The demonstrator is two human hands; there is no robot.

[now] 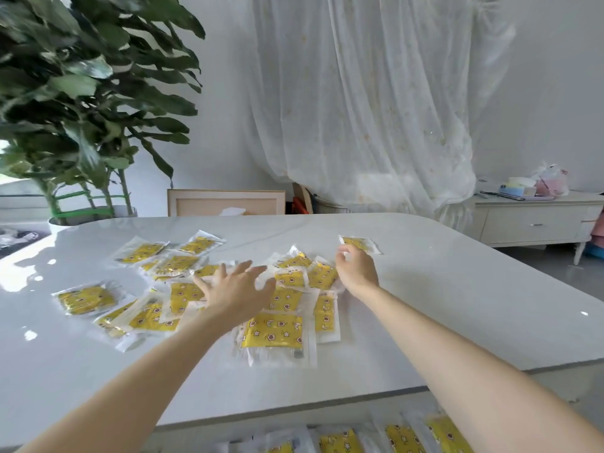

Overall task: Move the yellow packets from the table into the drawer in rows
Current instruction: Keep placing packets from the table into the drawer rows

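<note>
Across the middle of the white table (457,305) the yellow packets (273,331) lie in a loose scatter, many overlapping, in clear wrappers printed with little stars. Both bare arms reach out over the near edge. The left hand (235,289) is spread flat with its fingers splayed, low over the centre of the heap; I cannot tell whether the palm touches the packets under it. The right hand (358,273) is well forward, fingers curled at the near corner of 1 lone packet (361,243) that sits apart from the rest, toward the far edge. Whether the fingertips have pinched it I cannot tell. Below the table's near edge the open drawer (202,434) shows, with more packets in the drawer (340,441) lying side by side. Behind the table stand a leafy plant (81,93) at the far left corner, a sheer white curtain (359,93) and a pale sideboard (529,220).
</note>
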